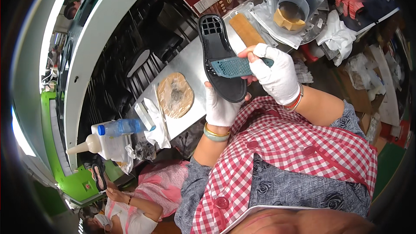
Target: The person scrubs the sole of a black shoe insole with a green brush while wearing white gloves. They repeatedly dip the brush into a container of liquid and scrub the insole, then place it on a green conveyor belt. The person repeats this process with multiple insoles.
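Observation:
My left hand (222,110), in a white fingerless glove, grips a black shoe sole (213,45) from below near its rounded lower end. The sole is tilted upright in front of me, and its upper end has a grid of square hollows. My right hand (277,76), gloved alike, pinches a flat teal strip with a dotted surface (233,67). That strip lies across the lower half of the sole and seems to touch it; its exact kind is unclear. Some fingers of my left hand are hidden behind the sole.
On the metal bench stand a round, film-wrapped pad (175,94), a brown block (247,29) and a clear cup (292,11) holding dark liquid. A white nozzle bottle (97,145) and a blue-capped bottle (121,127) are at left. Black soles fill a rack (143,47). A co-worker (138,203) sits lower left.

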Motion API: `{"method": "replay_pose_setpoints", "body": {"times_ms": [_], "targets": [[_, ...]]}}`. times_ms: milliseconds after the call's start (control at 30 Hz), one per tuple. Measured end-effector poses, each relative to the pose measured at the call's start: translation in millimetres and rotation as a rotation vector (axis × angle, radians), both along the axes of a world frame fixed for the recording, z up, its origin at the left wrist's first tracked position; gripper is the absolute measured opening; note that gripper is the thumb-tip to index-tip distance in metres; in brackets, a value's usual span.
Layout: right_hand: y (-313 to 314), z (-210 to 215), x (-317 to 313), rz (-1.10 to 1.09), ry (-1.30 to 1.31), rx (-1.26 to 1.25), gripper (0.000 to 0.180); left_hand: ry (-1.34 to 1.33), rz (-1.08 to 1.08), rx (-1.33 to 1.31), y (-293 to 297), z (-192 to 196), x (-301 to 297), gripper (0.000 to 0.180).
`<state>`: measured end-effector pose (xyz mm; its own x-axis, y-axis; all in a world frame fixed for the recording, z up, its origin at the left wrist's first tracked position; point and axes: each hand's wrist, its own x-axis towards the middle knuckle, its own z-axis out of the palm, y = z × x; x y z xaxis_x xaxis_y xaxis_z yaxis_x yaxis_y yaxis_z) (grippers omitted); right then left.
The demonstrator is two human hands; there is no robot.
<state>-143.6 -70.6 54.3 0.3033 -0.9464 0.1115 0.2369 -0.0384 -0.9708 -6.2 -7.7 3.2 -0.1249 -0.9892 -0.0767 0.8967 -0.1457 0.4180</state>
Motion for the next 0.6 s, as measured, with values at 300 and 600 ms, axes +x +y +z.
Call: {"method": "replay_pose_setpoints", "body": {"times_ms": [300, 600], "targets": [[13, 3, -4, 0.151, 0.097, -0.011, 0.014, 0.009, 0.009, 0.078, 1, -16, 16, 0.067], [7, -11, -8, 0.372, 0.283, -0.216, 0.015, -0.154, 0.070, 0.421, 8, -16, 25, 0.072]]}}
